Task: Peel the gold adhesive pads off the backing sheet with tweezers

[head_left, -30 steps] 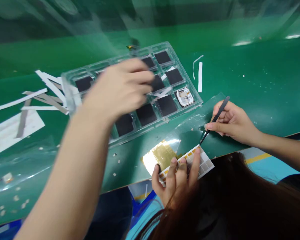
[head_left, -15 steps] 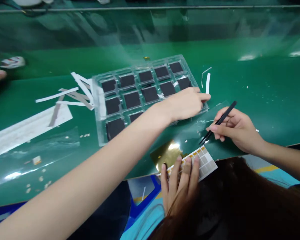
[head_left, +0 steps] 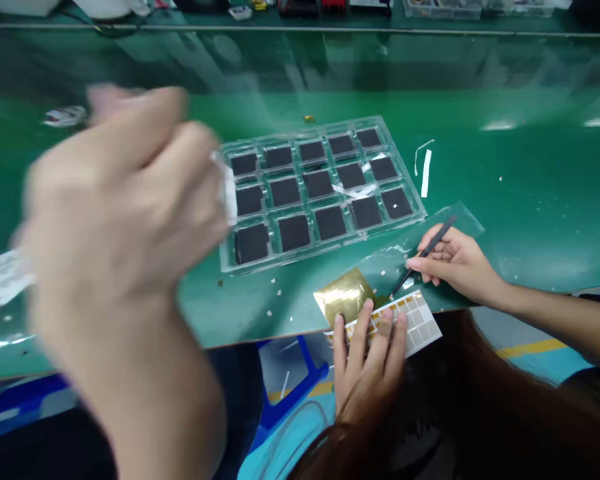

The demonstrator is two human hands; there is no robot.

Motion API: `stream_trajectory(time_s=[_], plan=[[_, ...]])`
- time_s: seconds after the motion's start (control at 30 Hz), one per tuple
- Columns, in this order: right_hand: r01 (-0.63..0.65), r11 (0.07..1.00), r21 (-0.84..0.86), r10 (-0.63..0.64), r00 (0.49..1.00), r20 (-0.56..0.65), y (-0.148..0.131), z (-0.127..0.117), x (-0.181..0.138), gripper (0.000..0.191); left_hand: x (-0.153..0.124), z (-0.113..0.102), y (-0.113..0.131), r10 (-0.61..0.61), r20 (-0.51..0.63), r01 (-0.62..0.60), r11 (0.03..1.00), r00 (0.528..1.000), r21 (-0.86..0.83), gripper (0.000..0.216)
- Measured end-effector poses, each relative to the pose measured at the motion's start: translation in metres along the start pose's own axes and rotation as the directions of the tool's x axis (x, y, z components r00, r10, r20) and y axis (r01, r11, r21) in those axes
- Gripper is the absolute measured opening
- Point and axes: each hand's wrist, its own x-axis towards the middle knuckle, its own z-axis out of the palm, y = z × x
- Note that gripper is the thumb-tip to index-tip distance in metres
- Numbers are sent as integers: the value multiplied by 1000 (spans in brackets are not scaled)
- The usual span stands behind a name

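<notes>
My right hand (head_left: 125, 180) is large and smeared by motion, raised over the left part of the green table. Its fingers curl inward, and whatever they may hold is hidden. Just to its right lies a clear plastic tray (head_left: 300, 259) with several black square pieces (head_left: 330, 223) in its pockets. A white strip (head_left: 231, 193) shows at the tray's left edge, right beside my knuckles. Thin clear or white scraps (head_left: 355, 192) lie across the tray's middle. My left hand does not show. Beyond my right hand is a small white and dark object (head_left: 65, 117).
At the right, a co-worker's hand (head_left: 460, 263) holds black tweezers (head_left: 433, 245) over a sticker sheet (head_left: 423, 327), pressed by the co-worker's other hand (head_left: 367, 367). A gold film (head_left: 345, 297) lies beside it. A white strip (head_left: 427, 173) lies right of the tray. Boxes (head_left: 443, 8) line the back shelf.
My right hand has pulled back from the tray's right side to the left, closer to the camera. My left hand has left the view. The co-worker's tweezers shifted slightly; the whole view has moved.
</notes>
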Motion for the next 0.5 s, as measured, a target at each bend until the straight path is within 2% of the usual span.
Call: stream_trajectory(time_s=[0.07,0.13,0.27,0.4,0.5], plan=[[-7,1000,-4,7,1000,-2,-1,1,0,35,-28,0,12,-15,-48,17,999,999,35,33],[-5,1000,7,5,1000,-22,-2,0,1,35,-38,4,18,-28,-107,33,998,994,47,35],[7,1000,17,-7,999,-51,-3,-2,1,36,-34,11,16,-27,-150,34,998,988,44,30],[3,1000,11,-3,1000,-10,-3,-2,0,35,-33,9,13,-20,-143,29,998,990,60,31],[1,1000,27,-1,1000,-24,-7,0,0,34,-35,7,12,28,-117,-17,995,993,94,34]])
